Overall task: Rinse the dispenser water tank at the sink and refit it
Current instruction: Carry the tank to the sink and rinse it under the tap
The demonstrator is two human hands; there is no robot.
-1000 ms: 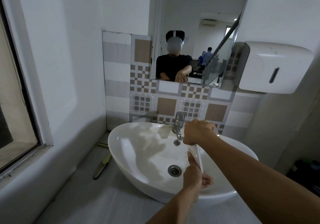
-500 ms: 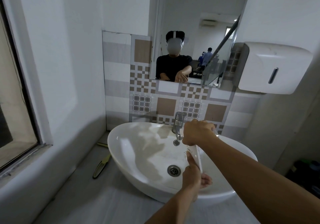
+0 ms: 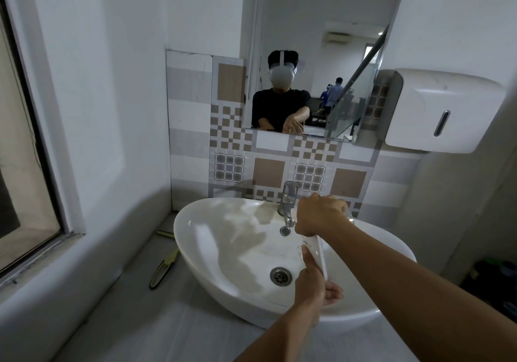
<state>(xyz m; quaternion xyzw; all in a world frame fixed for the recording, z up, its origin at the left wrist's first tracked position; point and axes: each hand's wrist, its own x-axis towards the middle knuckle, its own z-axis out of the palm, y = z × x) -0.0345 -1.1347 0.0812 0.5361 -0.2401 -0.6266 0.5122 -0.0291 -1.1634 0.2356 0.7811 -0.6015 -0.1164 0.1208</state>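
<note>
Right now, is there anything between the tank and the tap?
Nothing visible. Both hands hold the water tank over the sink, just right of the tap. Only open air lies between tank and spout.

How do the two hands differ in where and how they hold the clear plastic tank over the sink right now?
The right hand grips the upper end of the clear plastic tank, knuckles up beside the chrome tap; the left hand holds the lower end, near the drain. The right hand's fingers are curled tight over the top; the left hand's thumb lies up along the tank's side. Both hold the tank over the white oval basin.
</note>
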